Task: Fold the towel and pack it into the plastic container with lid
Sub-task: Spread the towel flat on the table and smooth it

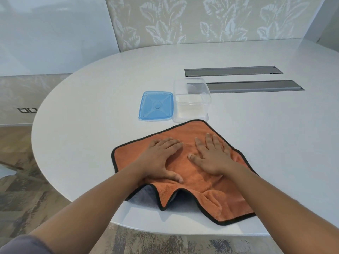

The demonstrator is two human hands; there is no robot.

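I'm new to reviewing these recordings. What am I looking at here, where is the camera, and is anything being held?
There is no machine: a person works with bare hands, and the single picture comes from a camera worn on their head, looking forward and down. The left hand and right hand lie flat, fingers straight, pressing on an orange towel with black edging, spread on a white table. Its near edge is rumpled, showing a grey underside. Nothing is gripped. Beyond the towel stand a clear plastic container, open, and its blue lid lying beside it on the left.
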